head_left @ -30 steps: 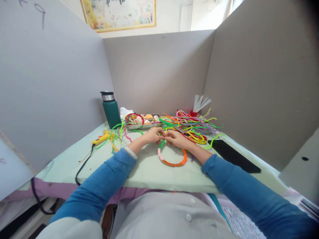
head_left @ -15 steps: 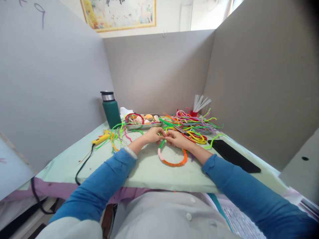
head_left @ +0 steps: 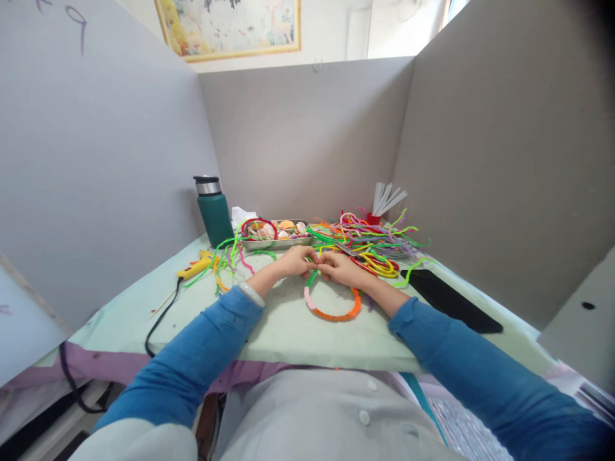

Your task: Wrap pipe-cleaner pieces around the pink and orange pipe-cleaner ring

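A ring wrapped in pipe cleaners (head_left: 335,317), orange along the bottom and right, pink and green on the left, lies on the table beneath my hands. My left hand (head_left: 298,261) is pinched on its green part at the upper left. Close against it, fingertips nearly touching, my right hand (head_left: 339,267) pinches at the same green stretch of pipe cleaner. The fingers cover the top of the ring, so the exact wrapping there is hidden.
Behind my hands lie a metal tray (head_left: 276,243) of shells and a heap of pipe cleaners (head_left: 375,234). A green bottle (head_left: 214,214) and a yellow glue gun (head_left: 195,267) are on the left. A black phone-like slab (head_left: 449,301) lies right. Grey partitions (head_left: 307,141) enclose the table.
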Motion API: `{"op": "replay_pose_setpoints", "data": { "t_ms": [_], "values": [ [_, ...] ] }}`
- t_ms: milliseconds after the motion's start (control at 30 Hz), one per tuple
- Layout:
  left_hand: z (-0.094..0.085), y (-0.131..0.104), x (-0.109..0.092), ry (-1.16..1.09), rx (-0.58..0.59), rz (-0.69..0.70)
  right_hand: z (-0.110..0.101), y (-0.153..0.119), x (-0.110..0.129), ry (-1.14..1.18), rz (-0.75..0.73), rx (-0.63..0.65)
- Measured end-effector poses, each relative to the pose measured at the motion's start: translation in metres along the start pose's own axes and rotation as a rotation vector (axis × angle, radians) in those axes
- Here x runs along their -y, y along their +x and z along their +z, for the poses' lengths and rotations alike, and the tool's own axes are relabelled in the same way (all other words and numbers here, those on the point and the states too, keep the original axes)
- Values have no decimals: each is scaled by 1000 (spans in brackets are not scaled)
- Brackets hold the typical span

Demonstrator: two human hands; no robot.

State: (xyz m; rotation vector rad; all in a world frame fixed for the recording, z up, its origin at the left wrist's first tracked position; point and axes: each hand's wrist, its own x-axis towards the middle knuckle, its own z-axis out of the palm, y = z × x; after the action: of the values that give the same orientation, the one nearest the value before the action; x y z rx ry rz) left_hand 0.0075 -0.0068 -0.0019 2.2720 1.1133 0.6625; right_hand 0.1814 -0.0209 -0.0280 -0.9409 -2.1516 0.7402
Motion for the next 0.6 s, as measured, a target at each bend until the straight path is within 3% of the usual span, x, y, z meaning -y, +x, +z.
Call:
{"op": "replay_pose_setpoints", "data": {
  "t_ms": [600],
  "values": [
    [1,2,4,23,14,-6,0,2,-4,-91,-25,8]
  ]
}}
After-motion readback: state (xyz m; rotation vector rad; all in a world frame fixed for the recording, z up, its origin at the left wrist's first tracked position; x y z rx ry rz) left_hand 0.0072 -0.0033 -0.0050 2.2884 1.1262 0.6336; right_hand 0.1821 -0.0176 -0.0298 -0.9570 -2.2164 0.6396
